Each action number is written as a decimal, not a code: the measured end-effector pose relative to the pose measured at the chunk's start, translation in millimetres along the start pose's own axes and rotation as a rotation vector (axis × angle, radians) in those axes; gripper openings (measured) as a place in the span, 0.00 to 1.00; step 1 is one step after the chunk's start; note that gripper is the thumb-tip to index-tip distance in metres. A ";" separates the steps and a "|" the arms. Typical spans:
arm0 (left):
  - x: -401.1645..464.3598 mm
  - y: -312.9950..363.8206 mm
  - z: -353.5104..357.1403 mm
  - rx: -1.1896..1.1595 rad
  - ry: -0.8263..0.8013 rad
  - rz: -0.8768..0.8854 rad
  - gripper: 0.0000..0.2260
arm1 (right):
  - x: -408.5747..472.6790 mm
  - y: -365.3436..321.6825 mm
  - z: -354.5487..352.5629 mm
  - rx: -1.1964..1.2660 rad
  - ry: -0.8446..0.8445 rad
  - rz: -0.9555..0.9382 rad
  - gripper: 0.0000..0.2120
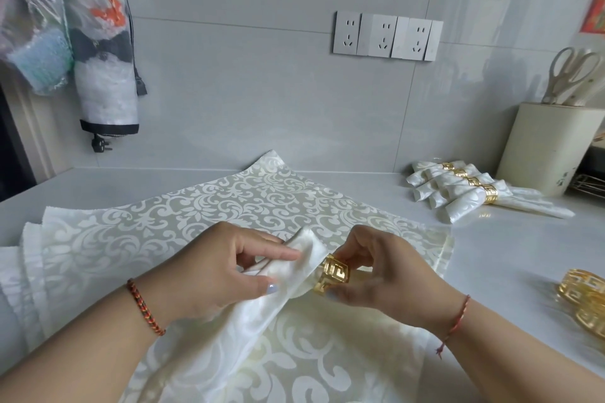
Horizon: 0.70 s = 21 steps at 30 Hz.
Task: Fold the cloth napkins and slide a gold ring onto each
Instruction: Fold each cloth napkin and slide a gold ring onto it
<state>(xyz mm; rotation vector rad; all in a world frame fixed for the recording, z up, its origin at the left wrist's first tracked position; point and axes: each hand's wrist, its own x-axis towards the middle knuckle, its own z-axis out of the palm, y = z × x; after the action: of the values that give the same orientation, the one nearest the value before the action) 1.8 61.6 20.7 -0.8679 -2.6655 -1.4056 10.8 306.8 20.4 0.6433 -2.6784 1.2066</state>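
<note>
At the centre of the counter [510, 249] the left hand [226, 268] pinches the bunched end of a folded cream napkin [262, 311] between thumb and fingers, holding it just above a flat stack of patterned napkins [203, 206]. Touching it at three o'clock, the right hand [389, 268] grips a gold ring [334, 272] between thumb and curled fingers, and the napkin's tip sits inside the ring. The napkin's tail runs down toward six o'clock, over the stack.

At two o'clock, well apart from the hands, a row of finished napkins [465, 188] lies on the counter, each wearing a gold band. At four o'clock, near the edge of view, spare rings [582, 296] rest in a small pile. Behind the finished row stands a cream holder [543, 147] with scissors [569, 72] in it. Wall sockets [386, 36] sit at twelve o'clock, and plastic bags [98, 42] hang at ten o'clock.
</note>
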 end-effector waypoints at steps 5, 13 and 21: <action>-1.8 5.4 -1.2 0.061 -0.059 -0.058 0.21 | -0.3 -0.4 -4.7 0.076 0.060 0.030 0.18; -4.5 8.3 -2.2 0.164 -0.191 -0.049 0.22 | -3.7 -5.0 -1.8 0.005 -0.012 -0.072 0.17; -4.6 12.0 -0.3 0.135 -0.294 -0.047 0.20 | -5.7 -9.6 1.1 -0.048 -0.081 -0.171 0.19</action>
<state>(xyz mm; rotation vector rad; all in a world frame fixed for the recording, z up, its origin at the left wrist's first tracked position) 11.3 64.5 28.8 -1.0810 -2.9690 -1.1693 20.1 302.2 24.5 0.9113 -2.6422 1.0919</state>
